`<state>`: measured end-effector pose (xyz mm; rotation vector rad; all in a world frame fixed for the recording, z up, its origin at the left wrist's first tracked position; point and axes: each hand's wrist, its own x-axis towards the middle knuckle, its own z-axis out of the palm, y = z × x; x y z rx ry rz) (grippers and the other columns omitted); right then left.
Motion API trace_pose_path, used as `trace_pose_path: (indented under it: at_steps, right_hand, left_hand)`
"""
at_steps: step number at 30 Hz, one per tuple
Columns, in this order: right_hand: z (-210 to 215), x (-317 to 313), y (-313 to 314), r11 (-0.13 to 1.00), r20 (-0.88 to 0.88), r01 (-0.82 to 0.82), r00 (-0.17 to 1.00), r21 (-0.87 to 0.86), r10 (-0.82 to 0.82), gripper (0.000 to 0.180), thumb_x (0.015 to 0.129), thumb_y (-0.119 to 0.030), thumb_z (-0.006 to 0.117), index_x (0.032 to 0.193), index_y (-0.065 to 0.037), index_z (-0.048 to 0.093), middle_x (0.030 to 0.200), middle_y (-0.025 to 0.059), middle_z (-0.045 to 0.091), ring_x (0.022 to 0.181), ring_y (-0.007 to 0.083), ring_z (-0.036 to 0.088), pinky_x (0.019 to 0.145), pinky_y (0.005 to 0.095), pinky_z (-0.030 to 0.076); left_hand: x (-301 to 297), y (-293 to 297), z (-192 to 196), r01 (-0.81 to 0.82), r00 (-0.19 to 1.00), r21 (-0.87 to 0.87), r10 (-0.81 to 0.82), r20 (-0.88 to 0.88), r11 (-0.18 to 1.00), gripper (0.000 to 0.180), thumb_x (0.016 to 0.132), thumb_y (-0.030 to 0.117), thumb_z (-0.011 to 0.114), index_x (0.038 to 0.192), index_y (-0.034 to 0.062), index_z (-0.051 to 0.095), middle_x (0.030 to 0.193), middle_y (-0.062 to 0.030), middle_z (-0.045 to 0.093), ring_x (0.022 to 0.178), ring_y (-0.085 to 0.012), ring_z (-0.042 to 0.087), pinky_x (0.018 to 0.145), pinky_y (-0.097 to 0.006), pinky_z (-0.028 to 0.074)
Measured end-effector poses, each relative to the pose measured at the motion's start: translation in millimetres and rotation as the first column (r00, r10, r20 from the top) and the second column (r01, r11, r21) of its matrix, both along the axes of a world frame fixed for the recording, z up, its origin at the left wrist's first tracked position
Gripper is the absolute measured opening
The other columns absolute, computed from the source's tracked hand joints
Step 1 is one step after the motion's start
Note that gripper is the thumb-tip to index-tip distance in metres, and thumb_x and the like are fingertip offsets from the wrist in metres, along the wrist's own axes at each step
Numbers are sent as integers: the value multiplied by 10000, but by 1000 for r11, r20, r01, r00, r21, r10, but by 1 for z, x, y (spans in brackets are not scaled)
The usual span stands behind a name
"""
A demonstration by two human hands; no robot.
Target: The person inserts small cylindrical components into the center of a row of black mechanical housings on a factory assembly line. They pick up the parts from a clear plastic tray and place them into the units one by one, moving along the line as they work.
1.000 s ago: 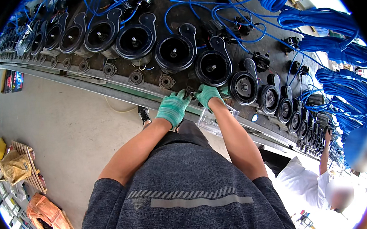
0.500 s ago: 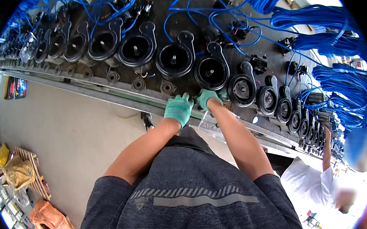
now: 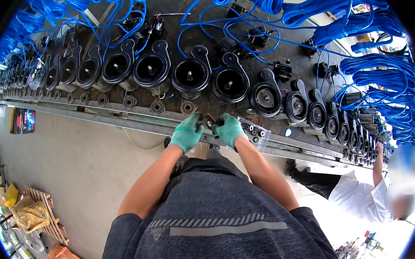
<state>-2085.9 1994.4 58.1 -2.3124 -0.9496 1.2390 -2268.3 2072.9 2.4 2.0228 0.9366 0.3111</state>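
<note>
I inspected the part through the head camera. It was small, dark and round, with a pale ring about a dark centre, and its face was turned partly toward the camera. I found it between the two gloved hands, just off the near edge of the table.

The right hand was closed to a narrow pinch, its fingers on the part's right side. The left hand was half curled at the other side; I could not tell whether its fingertips touched the part. Both gloves were green.

Count: one part between the hands; two hands; one clear box, just beside the right hand, with several small round pieces inside, too small to count surely. On the table I counted at least five open black housings, each with a pale spindle, and to their right at least three plated housings. At least four flat rings lay along the near edge. Blue coils were numerous and overlapping. One co-worker in white stood at the right.
</note>
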Motion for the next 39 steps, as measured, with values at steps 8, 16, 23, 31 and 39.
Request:
trace_pose_path:
  at_steps: [8,16,23,31,39]
  right_hand:
    - [124,46,13,699,466,-234,870,676,-160,212,821,-22,732,996,-34,613,948,148,621,792,332,660,723,393,557]
    - [74,69,40,738,783,-561,618,375,72,177,871,-101,673,1026,-24,641,1067,169,626,1000,364,619,866,439,542]
    - [108,57,-9,812,508,-401,848,424,153,208,848,-99,692,1053,-59,684,1046,153,651,978,354,638,863,457,546]
    - [-19,73,-153,978,596,209,786,-13,-160,410,826,-53,697,1231,-70,633,1101,213,642,1094,410,634,905,470,536]
    - [-78,48,-129,950,406,102,887,295,-221,416,815,20,609,1226,-45,607,1157,225,629,1066,443,616,896,488,516]
  left_hand:
    - [-57,-2,-31,-235,963,-282,263,64,930,463,934,-32,633,1389,-1,556,1144,-93,725,991,-144,690,889,-289,541]
    - [-68,-17,-50,-177,976,-294,207,72,939,472,906,65,689,1361,9,578,1119,-166,724,984,-268,706,891,-355,547]
    - [-67,-13,-38,-166,985,-202,170,2,965,474,905,60,691,1362,-5,585,1227,-191,689,1047,-253,697,920,-339,542]
    - [-30,25,-10,-38,997,243,55,-61,969,439,878,112,678,1297,17,590,1262,-219,609,1146,-423,592,975,-475,498]
    - [-12,39,-11,60,983,164,-30,-180,985,450,882,132,685,1306,18,588,1318,-215,578,1185,-412,581,1008,-470,491]
